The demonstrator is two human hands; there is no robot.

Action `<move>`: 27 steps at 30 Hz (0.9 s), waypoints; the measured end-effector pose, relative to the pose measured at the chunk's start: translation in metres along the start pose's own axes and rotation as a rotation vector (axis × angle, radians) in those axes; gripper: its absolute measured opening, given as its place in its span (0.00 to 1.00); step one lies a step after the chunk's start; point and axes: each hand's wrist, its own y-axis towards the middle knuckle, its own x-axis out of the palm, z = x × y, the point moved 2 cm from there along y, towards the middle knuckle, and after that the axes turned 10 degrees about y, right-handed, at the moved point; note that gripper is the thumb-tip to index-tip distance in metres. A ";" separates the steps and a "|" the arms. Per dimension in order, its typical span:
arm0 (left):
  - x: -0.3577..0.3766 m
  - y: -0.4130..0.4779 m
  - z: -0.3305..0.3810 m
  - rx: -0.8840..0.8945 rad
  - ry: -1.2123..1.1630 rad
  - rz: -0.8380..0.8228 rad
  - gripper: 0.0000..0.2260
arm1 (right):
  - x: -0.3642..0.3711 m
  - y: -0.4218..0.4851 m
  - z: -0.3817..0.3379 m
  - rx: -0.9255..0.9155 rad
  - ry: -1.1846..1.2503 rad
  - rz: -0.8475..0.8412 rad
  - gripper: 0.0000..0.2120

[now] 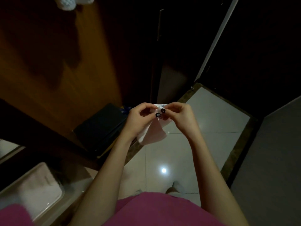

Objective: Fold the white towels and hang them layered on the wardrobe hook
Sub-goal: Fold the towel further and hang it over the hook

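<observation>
Beneath the fingertips (157,115) the towel (152,133) hangs, its long axis slanting down and leftward. Left hand (138,119) and right hand (180,116) each pinch its top edge, thumbs nearly touching. Well above and leftward a hung towel (68,3) shows; the left hand lies nearer it.

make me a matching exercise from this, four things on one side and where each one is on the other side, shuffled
Things
1. small white towel
2. pale bin
3. dark flat case
4. white cloth

Places
a. top edge of the view, against the wooden wardrobe
b. lower left corner of the view
c. pinched between left hand and right hand
d. just left of the hands, low by the wardrobe

Pairs: 1-c, 2-b, 3-d, 4-a
</observation>
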 end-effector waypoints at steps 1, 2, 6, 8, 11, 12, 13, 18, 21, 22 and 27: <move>0.004 0.006 0.006 0.022 0.012 0.015 0.09 | -0.004 0.009 -0.003 -0.022 -0.031 -0.002 0.02; 0.007 0.012 0.011 0.044 0.018 0.044 0.09 | -0.009 0.018 -0.007 -0.042 -0.074 -0.004 0.02; 0.020 0.030 0.029 0.060 -0.036 0.223 0.10 | -0.028 0.055 -0.026 -0.168 -0.249 -0.104 0.02; 0.029 0.036 0.036 0.049 -0.060 0.280 0.09 | -0.036 0.067 -0.032 -0.223 -0.290 -0.163 0.03; 0.045 0.046 0.049 0.038 -0.080 0.369 0.10 | -0.062 0.086 -0.035 -0.254 -0.336 -0.225 0.05; 0.050 0.048 0.052 0.035 -0.097 0.403 0.10 | -0.074 0.093 -0.033 -0.254 -0.372 -0.243 0.05; 0.053 0.049 0.055 0.030 -0.119 0.438 0.09 | -0.088 0.099 -0.030 -0.236 -0.416 -0.266 0.05; 0.067 0.045 0.066 0.030 -0.107 0.569 0.08 | -0.134 0.123 -0.013 -0.092 -0.485 -0.405 0.09; 0.074 0.038 0.066 -0.020 -0.016 0.657 0.10 | -0.134 0.125 -0.019 -0.218 -0.434 -0.372 0.12; 0.073 0.036 0.067 -0.021 0.012 0.708 0.11 | -0.130 0.125 -0.026 -0.289 -0.401 -0.367 0.13; 0.049 0.021 0.089 0.083 -0.009 0.877 0.13 | -0.110 0.116 -0.095 -0.501 -0.032 -0.554 0.13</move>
